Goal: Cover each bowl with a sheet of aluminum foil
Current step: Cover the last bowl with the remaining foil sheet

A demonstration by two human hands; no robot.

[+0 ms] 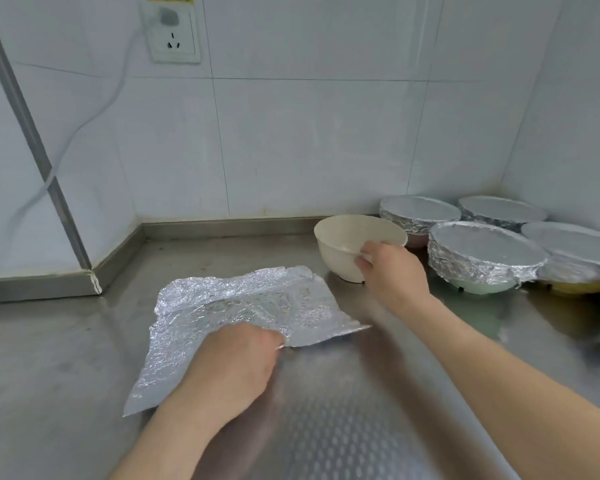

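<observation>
A crinkled sheet of aluminum foil [246,303] lies on the steel counter [66,358]. My left hand [232,368] grips its near edge, fingers curled round the foil. An uncovered cream bowl [347,244] stands upright behind it to the right. My right hand [392,271] pinches the bowl's near rim, thumb inside. Several foil-covered bowls sit in the right corner, the nearest one [482,261] just right of my right hand.
Tiled walls close in the counter at the back and right. A wall socket [174,36] with a white cable [94,116] hangs at the upper left. A metal post [32,133] runs down the left wall to a step in the counter's rim.
</observation>
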